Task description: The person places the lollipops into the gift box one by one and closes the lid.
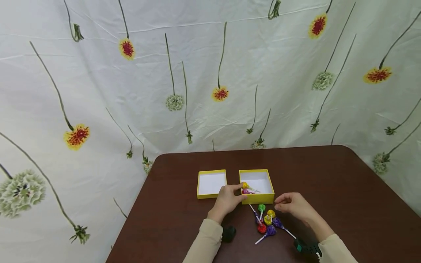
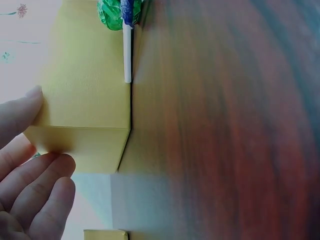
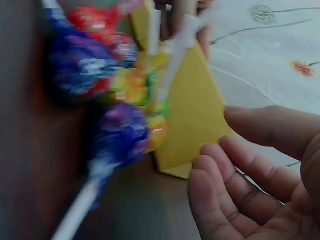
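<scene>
An open yellow box (image 1: 258, 199) with a white inside holds a few lollipops, a yellow one (image 1: 245, 185) and a pink one (image 1: 245, 191) among them. My left hand (image 1: 227, 200) grips its front left corner, thumb at the front wall and fingers around the left side. In front of the box lies a pile of wrapped lollipops: green (image 1: 261, 208), red (image 1: 262, 228), yellow (image 1: 271, 213) and purple (image 1: 270, 230). To the right of the pile hovers my right hand (image 1: 296, 206), its fingers loosely bent and holding nothing.
A shallow yellow lid (image 1: 212, 182) with a white inside lies left of the box on the dark brown table (image 1: 177, 219). Behind the table hangs a pale curtain (image 1: 197, 128) printed with flowers. Both wrists wear dark devices.
</scene>
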Available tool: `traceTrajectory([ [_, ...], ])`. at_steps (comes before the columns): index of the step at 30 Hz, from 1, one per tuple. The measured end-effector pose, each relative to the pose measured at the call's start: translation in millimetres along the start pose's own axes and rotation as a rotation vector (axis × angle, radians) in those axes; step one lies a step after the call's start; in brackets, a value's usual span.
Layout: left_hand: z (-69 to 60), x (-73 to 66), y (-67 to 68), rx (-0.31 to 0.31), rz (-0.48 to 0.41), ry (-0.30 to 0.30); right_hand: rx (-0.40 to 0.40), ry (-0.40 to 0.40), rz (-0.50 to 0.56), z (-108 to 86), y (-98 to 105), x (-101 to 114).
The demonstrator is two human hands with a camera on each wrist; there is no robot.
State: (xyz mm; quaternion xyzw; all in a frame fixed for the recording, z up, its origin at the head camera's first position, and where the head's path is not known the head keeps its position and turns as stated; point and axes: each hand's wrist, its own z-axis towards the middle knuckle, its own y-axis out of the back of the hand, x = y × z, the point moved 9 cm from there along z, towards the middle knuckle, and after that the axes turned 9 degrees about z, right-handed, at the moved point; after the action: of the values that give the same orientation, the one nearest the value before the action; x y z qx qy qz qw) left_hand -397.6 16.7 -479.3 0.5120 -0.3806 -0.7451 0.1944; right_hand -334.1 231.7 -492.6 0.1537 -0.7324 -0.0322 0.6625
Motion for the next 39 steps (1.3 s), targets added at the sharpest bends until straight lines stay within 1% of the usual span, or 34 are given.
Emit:
traceTrajectory([
  [3, 0.3, 0.4, 0.4, 0.004, -0.002, 0.009, 0.028, 0.002, 0.008, -4.6, -2.8, -5.8],
  [9, 0.6, -0.9, 0.3, 0.0, 0.019, 0.012, 0.13, 0.003, 0.005, -11.2, -13.8, -12.4],
  [12, 0.1, -2.0, -1.1, 0.002, 0.018, 0.006, 0.151, 0.004, 0.011, -14.0, -16.7, -15.4],
  [18, -0.9, -2.4, -2.3, 0.0, 0.021, -0.004, 0.146, -0.007, 0.017, -19.7, -17.6, -20.7],
  [24, 1.9, -2.3, -4.1, 0.005, 0.019, -0.009, 0.136, 0.023, 0.023, -22.0, -18.3, -18.7],
  [31, 0.6, -1.1, -2.2, 0.005, 0.011, 0.011, 0.09, 0.086, -0.079, -21.7, -20.0, -14.6],
  [35, 0.2, -0.2, -0.8, 0.003, 0.008, 0.013, 0.076, 0.096, -0.089, -21.1, -19.9, -14.1],
  [39, 0.1, 0.5, -0.9, 0.005, -0.003, 0.019, 0.076, 0.088, -0.076, -20.8, -20.0, -13.8],
])
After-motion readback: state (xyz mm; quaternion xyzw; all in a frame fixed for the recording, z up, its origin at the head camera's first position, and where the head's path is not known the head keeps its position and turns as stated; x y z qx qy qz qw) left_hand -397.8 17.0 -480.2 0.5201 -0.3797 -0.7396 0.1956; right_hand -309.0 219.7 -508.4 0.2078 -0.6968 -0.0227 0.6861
